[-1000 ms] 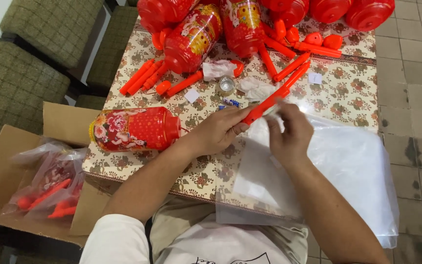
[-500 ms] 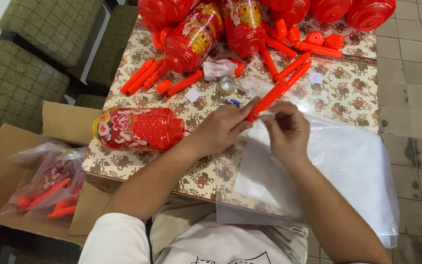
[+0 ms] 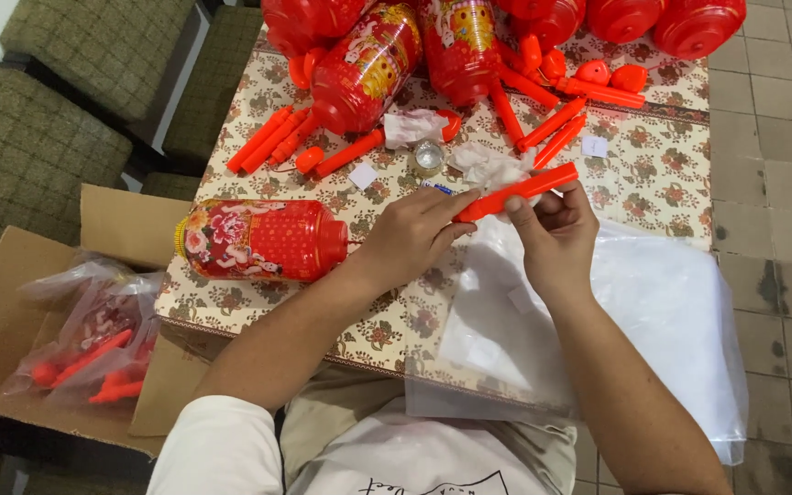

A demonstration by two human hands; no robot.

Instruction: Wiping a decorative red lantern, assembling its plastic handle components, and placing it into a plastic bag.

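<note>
A: What's at lower left?

B: A box with bagged sets, so some look packed. One lantern lies mid-left.

A: The hands?

B: At centre, left hand and right hand both pinch an orange stick above clear bags.

A: What remains?

B: Many lanterns and sticks along the top of the floral table; tiled floor at right.

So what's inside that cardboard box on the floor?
The cardboard box holds clear plastic bags with orange sticks and red pieces inside. Anything beneath the bags is hidden.
</note>
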